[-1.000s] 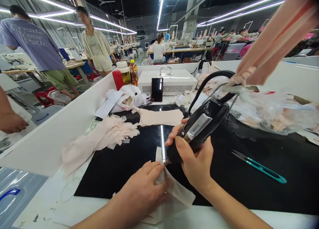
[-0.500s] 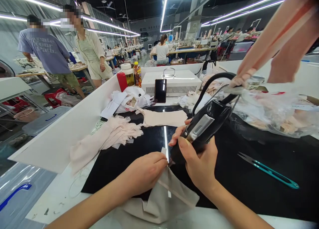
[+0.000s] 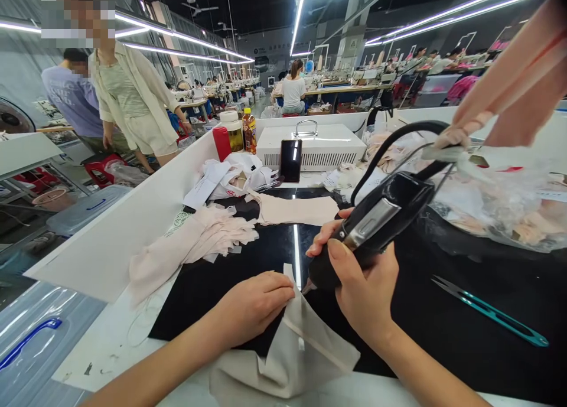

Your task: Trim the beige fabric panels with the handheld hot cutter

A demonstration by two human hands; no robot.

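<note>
My left hand (image 3: 254, 306) pinches the upper edge of a pale beige fabric piece (image 3: 310, 348), which drapes over the front edge of the black mat (image 3: 416, 324). A narrow light strip of it sticks up past my fingertips. My right hand (image 3: 365, 283) is wrapped around a black corded handheld tool (image 3: 398, 197) with a silver lever on its side. The tool's thin tip points down just right of the fabric's edge, seemingly apart from it. Pink cloth (image 3: 496, 94) and clear plastic are tied around its cord end.
Teal-handled thread snips (image 3: 491, 312) lie on the right. A fanned pile of pale fabric pieces (image 3: 190, 235) is at left, with one flat piece (image 3: 299, 211) at the back. Behind stand a phone (image 3: 290, 159) and a white vented box (image 3: 328, 138). Plastic bags (image 3: 514, 200) crowd the right.
The tool's tip has moved right, away from the fabric edge at my left fingertips. My left hand still pinches the fabric. At left, a person in a light shirt has come closer.
</note>
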